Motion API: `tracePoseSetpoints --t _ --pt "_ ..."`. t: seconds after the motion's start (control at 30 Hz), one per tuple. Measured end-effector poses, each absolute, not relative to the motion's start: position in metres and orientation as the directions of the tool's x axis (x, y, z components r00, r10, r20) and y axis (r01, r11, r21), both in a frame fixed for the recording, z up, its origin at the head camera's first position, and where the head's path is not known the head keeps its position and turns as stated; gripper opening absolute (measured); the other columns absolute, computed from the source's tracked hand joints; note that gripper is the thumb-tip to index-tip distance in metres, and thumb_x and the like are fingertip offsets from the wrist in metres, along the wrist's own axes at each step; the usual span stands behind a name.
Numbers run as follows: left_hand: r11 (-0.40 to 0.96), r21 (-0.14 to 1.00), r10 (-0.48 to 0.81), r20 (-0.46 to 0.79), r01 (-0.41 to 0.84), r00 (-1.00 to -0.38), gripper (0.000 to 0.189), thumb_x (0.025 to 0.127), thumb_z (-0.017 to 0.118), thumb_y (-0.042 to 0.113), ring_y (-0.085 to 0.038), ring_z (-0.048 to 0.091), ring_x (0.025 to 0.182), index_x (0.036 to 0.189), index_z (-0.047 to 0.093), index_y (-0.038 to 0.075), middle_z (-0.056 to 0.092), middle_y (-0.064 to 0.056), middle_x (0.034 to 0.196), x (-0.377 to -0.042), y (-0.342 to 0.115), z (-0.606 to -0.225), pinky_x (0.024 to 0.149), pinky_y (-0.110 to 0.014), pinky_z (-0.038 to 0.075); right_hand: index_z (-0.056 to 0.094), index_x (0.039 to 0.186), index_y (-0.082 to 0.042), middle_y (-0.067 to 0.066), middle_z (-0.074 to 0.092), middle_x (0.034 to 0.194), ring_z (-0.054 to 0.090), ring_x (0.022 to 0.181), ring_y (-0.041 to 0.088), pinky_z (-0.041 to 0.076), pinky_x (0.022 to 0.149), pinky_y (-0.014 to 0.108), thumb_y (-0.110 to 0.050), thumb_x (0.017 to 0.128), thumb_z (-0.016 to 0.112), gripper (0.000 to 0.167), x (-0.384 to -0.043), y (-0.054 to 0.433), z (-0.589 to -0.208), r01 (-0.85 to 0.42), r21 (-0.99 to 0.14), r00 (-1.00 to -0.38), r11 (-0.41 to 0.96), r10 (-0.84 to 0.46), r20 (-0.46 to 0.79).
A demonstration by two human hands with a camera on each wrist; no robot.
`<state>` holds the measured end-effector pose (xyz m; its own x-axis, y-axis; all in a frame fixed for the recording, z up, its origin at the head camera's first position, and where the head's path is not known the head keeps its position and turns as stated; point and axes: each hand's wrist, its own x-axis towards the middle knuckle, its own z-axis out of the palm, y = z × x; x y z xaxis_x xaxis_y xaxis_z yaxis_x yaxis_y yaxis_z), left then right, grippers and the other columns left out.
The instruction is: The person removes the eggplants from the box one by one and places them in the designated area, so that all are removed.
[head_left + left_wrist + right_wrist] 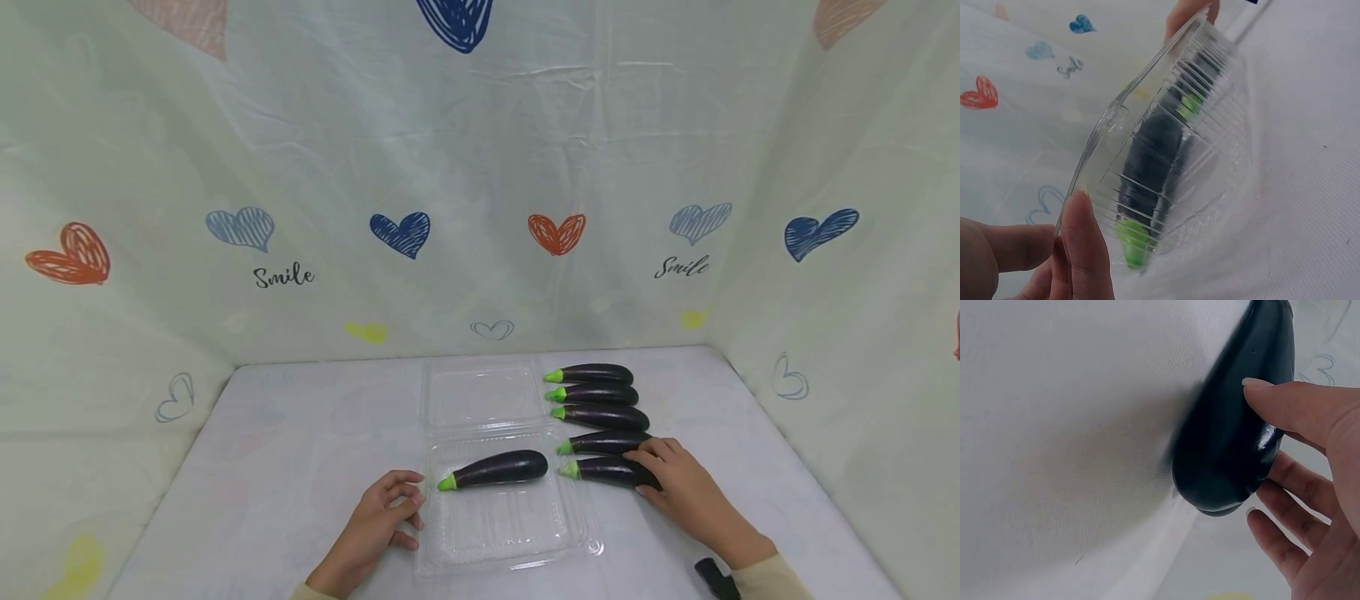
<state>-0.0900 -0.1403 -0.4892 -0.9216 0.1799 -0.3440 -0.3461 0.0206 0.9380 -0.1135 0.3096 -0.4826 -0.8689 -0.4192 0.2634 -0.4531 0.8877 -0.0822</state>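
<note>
A clear plastic clamshell container lies unfolded on the table, its lid half away from me. One dark purple eggplant with a green stem end rests inside the near half. At the container's left edge, my left hand pinches the rim between thumb and fingers, as the left wrist view shows. My right hand grips the thick end of the nearest eggplant in the row to the right. In the right wrist view the thumb lies across that eggplant, with fingers on the opposite side.
Several more eggplants lie in a row beyond the gripped one, stems pointing left toward the container. A white cloth covers the table. Heart-printed curtains enclose the back and sides. A black object sits by my right wrist.
</note>
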Motion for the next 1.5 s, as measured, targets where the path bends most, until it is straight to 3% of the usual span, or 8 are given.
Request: tracePoseSetpoints --t 0.63,0.8,1.13,1.5 --pt "0.025 0.936 0.175 -0.351 -0.352 -0.920 0.044 0.104 0.066 0.011 -0.018 0.061 0.078 0.139 0.048 -0.008 0.060 -0.006 0.104 -0.090 -0.140 -0.488 0.057 -0.030 0.060 0.074 0.117 -0.009 0.009 0.065 0.113 0.064 0.110 0.033 0.059 0.091 0.051 -0.007 0.069 0.098 0.054 -0.114 0.305 -0.477 -0.478 -0.059 -0.839 0.876 -0.436 0.325" --pt "0.024 0.936 0.172 -0.350 -0.352 -0.921 0.044 0.103 0.066 0.010 -0.018 0.062 0.077 0.138 0.048 -0.008 0.060 -0.006 0.103 -0.091 -0.140 -0.487 0.056 -0.030 0.060 0.074 0.118 -0.011 0.008 0.066 0.116 0.064 0.110 0.031 0.060 0.091 0.050 -0.007 0.067 0.099 0.057 -0.111 0.297 -0.466 -0.511 -0.050 -0.808 0.858 -0.460 0.368" --pt "0.030 0.936 0.163 -0.350 -0.350 -0.922 0.043 0.103 0.066 0.009 -0.018 0.061 0.078 0.138 0.049 -0.008 0.060 -0.005 0.102 -0.090 -0.139 -0.486 0.056 -0.030 0.060 0.074 0.117 -0.012 0.004 0.067 0.115 0.064 0.106 0.024 0.061 0.085 0.044 -0.009 0.063 0.101 0.061 -0.110 0.267 -0.440 -0.640 -0.020 -0.688 0.768 -0.561 0.460" --pt "0.033 0.935 0.155 -0.354 -0.354 -0.922 0.042 0.103 0.066 0.009 -0.018 0.062 0.078 0.137 0.049 -0.009 0.060 -0.007 0.103 -0.090 -0.139 -0.486 0.057 -0.031 0.060 0.073 0.119 -0.013 0.001 0.066 0.119 0.062 0.112 0.022 0.061 0.090 0.042 -0.013 0.069 0.099 0.056 -0.116 0.236 -0.430 -0.697 -0.054 -0.666 0.715 -0.619 0.416"
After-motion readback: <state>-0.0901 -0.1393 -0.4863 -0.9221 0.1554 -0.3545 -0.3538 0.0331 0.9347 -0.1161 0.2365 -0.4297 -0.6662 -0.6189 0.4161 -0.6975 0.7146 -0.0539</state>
